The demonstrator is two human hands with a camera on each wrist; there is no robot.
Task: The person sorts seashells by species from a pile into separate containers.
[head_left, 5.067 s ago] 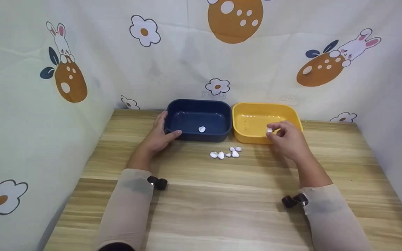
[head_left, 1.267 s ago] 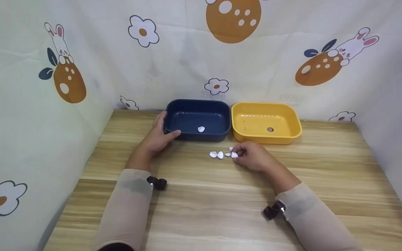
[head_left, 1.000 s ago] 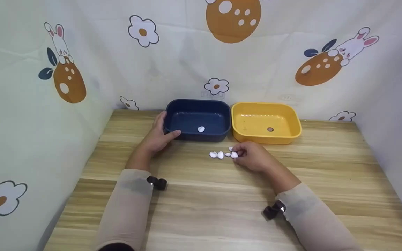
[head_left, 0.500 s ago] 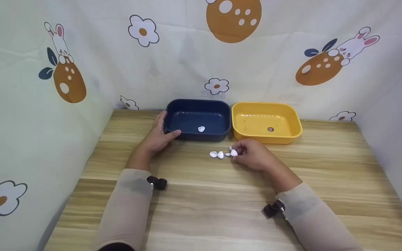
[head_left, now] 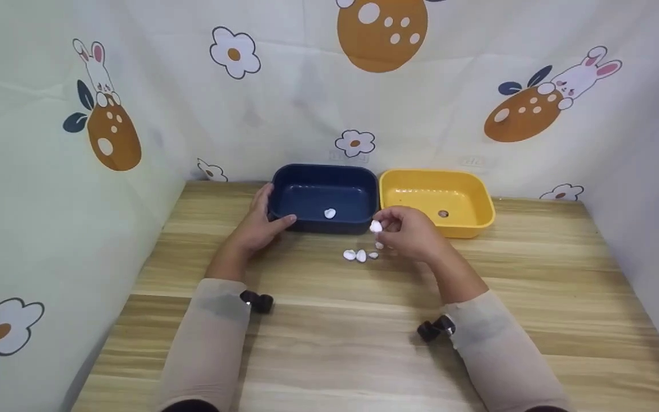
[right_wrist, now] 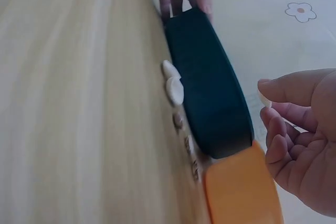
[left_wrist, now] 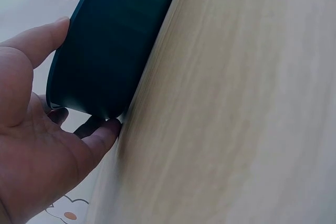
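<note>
In the head view my right hand (head_left: 412, 234) pinches a white seashell (head_left: 376, 226) between thumb and fingertips, raised near the front edges where the two boxes meet. The right wrist view shows the held shell (right_wrist: 264, 99) edge-on. My left hand (head_left: 256, 226) grips the left end of a dark blue box (head_left: 324, 226), its thumb at the front rim; in the left wrist view, fingers (left_wrist: 105, 137) touch the box's end low down. One white shell (head_left: 330, 213) lies inside the blue box. A small brownish shell (head_left: 443, 213) lies in the yellow box (head_left: 467, 231).
On the wooden table (head_left: 318, 320), before the boxes, lie two larger white shells (head_left: 361, 256) and small shells (head_left: 373, 255), some partly hidden by the right hand. A patterned cloth (head_left: 295, 103) hangs close behind the boxes.
The right hand earlier released a small shell in the yellow box, then reached the row on the table. It has now lifted a white shell up toward the boxes. The left hand stays put.
</note>
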